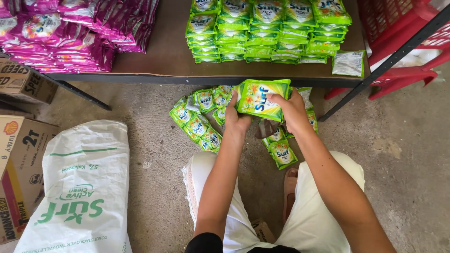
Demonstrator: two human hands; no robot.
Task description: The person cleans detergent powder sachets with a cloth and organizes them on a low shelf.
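Observation:
Both my hands hold one small stack of green sachets (pixel 260 97) in front of me, above the floor. My left hand (pixel 236 117) grips its left edge and my right hand (pixel 293 110) grips its right edge. Below the stack, a loose pile of the same green sachets (pixel 199 122) lies on the concrete floor, with a few more near my right foot (pixel 281 151). I am crouched, with my knees in white trousers on either side of my arms.
A low brown shelf (pixel 164 56) carries neat stacks of green sachets (pixel 267 28) and pink sachets (pixel 61 33). One silver-backed sachet (pixel 348 63) lies at its right end. A white sack (pixel 79 187) and cardboard boxes (pixel 18 164) stand left; red plastic crates (pixel 403 42) sit right.

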